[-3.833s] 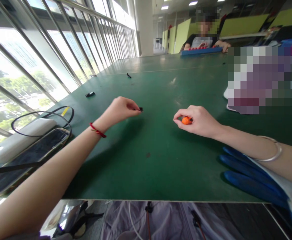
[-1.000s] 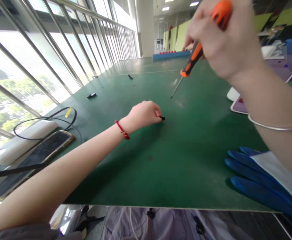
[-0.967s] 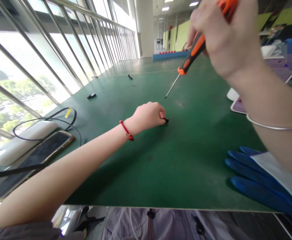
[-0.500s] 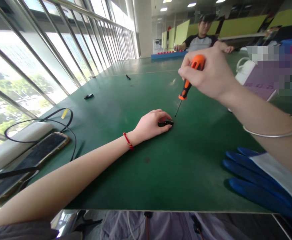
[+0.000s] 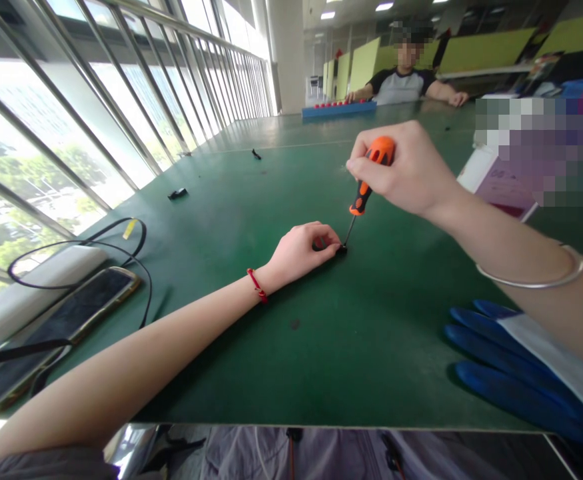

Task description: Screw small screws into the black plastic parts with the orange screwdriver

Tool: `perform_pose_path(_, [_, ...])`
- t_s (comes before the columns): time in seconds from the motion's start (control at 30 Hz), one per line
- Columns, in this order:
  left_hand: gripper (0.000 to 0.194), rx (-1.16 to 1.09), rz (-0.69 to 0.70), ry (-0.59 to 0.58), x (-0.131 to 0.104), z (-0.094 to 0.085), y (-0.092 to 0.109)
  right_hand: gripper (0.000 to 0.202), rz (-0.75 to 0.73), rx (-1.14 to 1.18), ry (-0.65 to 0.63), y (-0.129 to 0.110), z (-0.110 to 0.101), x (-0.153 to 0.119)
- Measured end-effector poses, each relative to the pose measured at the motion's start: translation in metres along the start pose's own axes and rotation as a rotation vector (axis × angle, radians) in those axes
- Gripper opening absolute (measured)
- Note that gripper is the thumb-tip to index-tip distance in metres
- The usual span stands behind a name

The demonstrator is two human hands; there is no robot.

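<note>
My left hand (image 5: 304,249) rests on the green table, its fingers and thumb closed on a small black part (image 5: 342,249). Most of that part is hidden behind the fingers, so I cannot tell its kind. My right hand (image 5: 400,170) grips an orange and black screwdriver (image 5: 362,195) by its handle. The shaft slants down to the left, and its tip meets the black part just beside my left fingertips. A red cord bracelet (image 5: 257,285) circles the left wrist, and a silver bangle (image 5: 534,283) the right one.
Blue-and-white work gloves (image 5: 508,373) lie at the table's right front. On the left are a phone (image 5: 66,327), a white power bank-like block (image 5: 46,283) and a looped black cable. Small black pieces (image 5: 177,194) lie farther off. Behind a blue rack (image 5: 338,110) sits a person (image 5: 404,87).
My right hand has come down and slightly left, bringing the screwdriver tip from above the table onto the black part. My left fingers now cover more of that part.
</note>
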State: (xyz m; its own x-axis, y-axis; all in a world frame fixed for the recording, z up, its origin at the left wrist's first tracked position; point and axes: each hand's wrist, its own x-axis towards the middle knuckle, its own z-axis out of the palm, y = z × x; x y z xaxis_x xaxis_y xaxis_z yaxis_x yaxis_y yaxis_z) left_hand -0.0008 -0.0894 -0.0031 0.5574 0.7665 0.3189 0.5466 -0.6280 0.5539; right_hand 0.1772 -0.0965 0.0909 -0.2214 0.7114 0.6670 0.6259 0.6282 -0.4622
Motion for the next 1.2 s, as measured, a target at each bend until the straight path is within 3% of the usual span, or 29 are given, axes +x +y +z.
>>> perform_pose_path(0.17, [0.018, 0.004, -0.005, -0.014, 0.0, -0.001, 0.004, 0.02, 0.051, -0.001, -0.073, -0.002, -0.003, 0.0])
perform_pose_path(0.37, [0.016, -0.011, -0.032, -0.033, 0.002, -0.002, 0.004, 0.021, 0.01, 0.029, -0.17, -0.003, -0.014, 0.002])
perform_pose_path(0.47, [0.015, -0.048, -0.036, -0.035, 0.002, -0.001, 0.001, 0.008, -0.024, -0.072, -0.223, -0.007, -0.02, 0.002])
perform_pose_path(0.5, [0.015, -0.06, -0.04, -0.037, 0.002, -0.001, 0.001, 0.007, -0.023, -0.086, -0.22, -0.008, -0.022, 0.002])
perform_pose_path(0.63, [0.017, -0.1, -0.067, -0.043, 0.002, -0.001, -0.002, 0.036, 0.031, -0.072, -0.218, -0.01, -0.026, 0.002])
perform_pose_path(0.77, [0.018, -0.099, -0.099, -0.056, 0.003, -0.004, -0.001, 0.004, 0.097, -0.063, -0.216, -0.011, -0.031, 0.004])
perform_pose_path(0.93, [0.018, -0.126, -0.117, -0.092, 0.006, -0.007, 0.0, 0.005, 0.082, -0.163, -0.297, -0.01, -0.036, 0.006])
perform_pose_path(1.03, [0.019, -0.126, -0.103, -0.084, 0.006, -0.006, -0.002, 0.026, 0.101, -0.21, -0.268, -0.008, -0.035, 0.006])
perform_pose_path(1.17, [0.018, -0.102, -0.084, -0.077, 0.005, -0.004, -0.003, 0.005, 0.068, -0.188, -0.243, -0.007, -0.031, 0.005])
perform_pose_path(1.2, [0.018, -0.095, -0.077, -0.079, 0.005, -0.004, -0.003, 0.014, 0.058, -0.191, -0.24, -0.007, -0.03, 0.004])
